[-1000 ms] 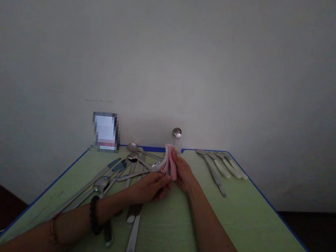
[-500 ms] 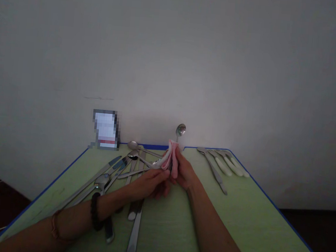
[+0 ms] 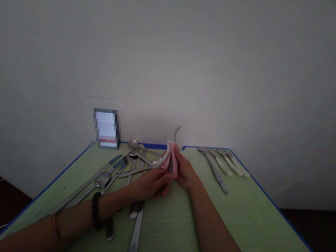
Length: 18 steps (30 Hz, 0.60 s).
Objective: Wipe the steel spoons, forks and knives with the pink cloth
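Note:
A pink cloth (image 3: 174,164) is folded around the handle of a metal spoon (image 3: 177,132), whose bowl sticks up above it, seen edge-on. My right hand (image 3: 184,169) is closed on the cloth from the right side. Below the cloth, my left hand (image 3: 157,183) pinches the lower end of the spoon's handle. Just left of the cloth lie several loose spoons, one with its bowl (image 3: 133,153) towards the back, and their handles run partly behind the cloth and my left hand.
Knives (image 3: 105,167), a large spoon (image 3: 103,180) and other cutlery lie jumbled on the left of the green table (image 3: 235,226). Several white-handled pieces (image 3: 223,165) and an all-metal one (image 3: 214,171) lie at the back right. A blurred phone (image 3: 106,128) stands against the wall.
The spoon has turned about its handle: its bowl faced me and now shows edge-on. Both hands stay nearly in the same place.

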Each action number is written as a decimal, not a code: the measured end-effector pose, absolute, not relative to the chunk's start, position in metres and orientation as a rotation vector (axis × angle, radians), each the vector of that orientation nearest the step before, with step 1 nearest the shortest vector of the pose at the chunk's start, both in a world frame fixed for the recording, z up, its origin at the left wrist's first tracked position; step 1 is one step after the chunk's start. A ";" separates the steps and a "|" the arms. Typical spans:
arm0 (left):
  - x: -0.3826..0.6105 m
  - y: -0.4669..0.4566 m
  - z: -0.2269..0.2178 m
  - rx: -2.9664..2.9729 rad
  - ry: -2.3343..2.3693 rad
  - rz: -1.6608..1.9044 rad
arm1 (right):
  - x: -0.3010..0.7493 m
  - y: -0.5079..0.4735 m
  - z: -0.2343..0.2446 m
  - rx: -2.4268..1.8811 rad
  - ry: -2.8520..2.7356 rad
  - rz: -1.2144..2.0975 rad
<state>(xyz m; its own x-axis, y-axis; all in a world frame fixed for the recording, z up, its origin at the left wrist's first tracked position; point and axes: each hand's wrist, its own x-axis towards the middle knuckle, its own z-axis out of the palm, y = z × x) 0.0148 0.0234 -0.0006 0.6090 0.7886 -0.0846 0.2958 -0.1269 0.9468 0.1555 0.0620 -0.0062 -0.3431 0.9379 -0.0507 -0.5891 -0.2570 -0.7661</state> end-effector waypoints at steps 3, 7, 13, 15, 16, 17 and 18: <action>0.015 0.024 -0.001 1.712 0.967 0.553 | 0.156 0.062 -0.008 -0.659 -0.841 1.824; 0.014 0.024 -0.002 1.751 1.029 0.532 | 0.156 0.062 -0.010 -0.696 -0.906 1.821; 0.016 0.024 0.000 1.687 0.978 0.543 | 0.156 0.061 -0.009 -0.725 -0.913 1.801; 0.016 0.024 -0.001 1.654 0.949 0.555 | 0.155 0.062 -0.009 -0.708 -0.858 1.787; 0.015 0.025 -0.002 1.646 0.934 0.560 | 0.155 0.062 -0.008 -0.696 -0.825 1.779; 0.015 0.025 -0.003 1.644 0.916 0.561 | 0.154 0.063 -0.008 -0.680 -0.789 1.772; 0.014 0.025 -0.004 1.650 0.894 0.554 | 0.155 0.065 -0.008 -0.658 -0.745 1.760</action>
